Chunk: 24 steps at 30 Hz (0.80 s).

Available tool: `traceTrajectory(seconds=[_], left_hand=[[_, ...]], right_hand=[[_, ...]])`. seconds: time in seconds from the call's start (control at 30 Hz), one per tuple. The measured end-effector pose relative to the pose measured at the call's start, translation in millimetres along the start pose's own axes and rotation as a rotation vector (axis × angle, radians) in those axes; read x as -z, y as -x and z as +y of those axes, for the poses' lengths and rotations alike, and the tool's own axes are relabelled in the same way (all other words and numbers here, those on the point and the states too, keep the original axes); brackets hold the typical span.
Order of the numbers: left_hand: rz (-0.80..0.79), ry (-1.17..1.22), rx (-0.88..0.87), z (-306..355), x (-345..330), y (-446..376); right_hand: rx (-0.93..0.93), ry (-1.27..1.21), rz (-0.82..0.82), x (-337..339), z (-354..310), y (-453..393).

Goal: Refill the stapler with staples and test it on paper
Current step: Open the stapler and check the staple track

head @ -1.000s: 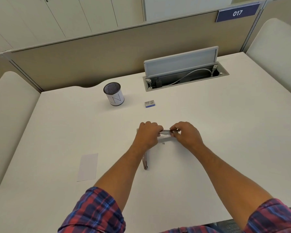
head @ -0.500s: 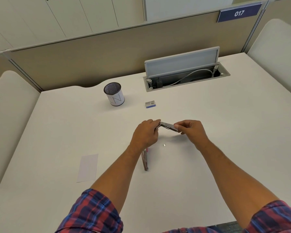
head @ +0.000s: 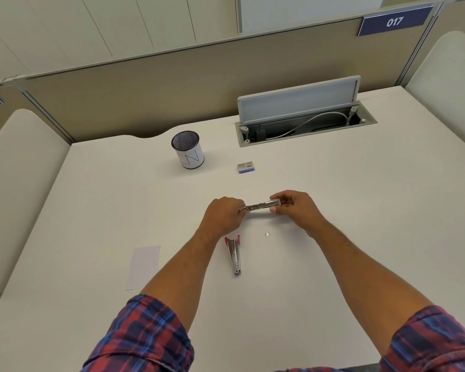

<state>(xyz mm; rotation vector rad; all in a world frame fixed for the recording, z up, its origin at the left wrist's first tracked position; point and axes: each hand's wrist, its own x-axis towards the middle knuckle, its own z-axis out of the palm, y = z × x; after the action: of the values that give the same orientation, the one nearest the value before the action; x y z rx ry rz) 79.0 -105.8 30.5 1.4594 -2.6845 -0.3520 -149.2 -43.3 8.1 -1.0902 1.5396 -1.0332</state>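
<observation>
At the near edge of a white desk [head: 360, 210], two forearms in rolled plaid sleeves [head: 145, 334] reach forward over the work surface. Just beyond the left forearm, the stapler's base [head: 234, 257] lies flat on the desk, its pink hinge end pointing away from the person, while a slip of white paper [head: 143, 267] rests well off to its left. A small cluster of loose staples [head: 267, 234] sits on the desk just right of the base. Above these, the left hand [head: 222, 217] and right hand [head: 297, 208] each pinch one end of the stapler's metal magazine [head: 261, 205], holding it level between them, clear of the desk. Farther back, a small staple box [head: 245, 167] lies near a mesh pen cup [head: 187, 149]. Against the partition, an open cable hatch [head: 304, 122] shows a grey cord, and a blue sign [head: 394, 22] reads 017.
</observation>
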Motion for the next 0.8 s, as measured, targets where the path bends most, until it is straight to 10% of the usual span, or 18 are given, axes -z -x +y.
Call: traceTrajectory(seconds=[0.27, 0.8], left_hand=[[-0.029, 0.065, 0.055, -25, -8, 0], [0.042, -0.018, 0.098, -25, -21, 0]], right_hand=[[0.193, 0.637, 0.019, -17, 0, -25], [0.195, 0.986, -0.062, -17, 1, -28]])
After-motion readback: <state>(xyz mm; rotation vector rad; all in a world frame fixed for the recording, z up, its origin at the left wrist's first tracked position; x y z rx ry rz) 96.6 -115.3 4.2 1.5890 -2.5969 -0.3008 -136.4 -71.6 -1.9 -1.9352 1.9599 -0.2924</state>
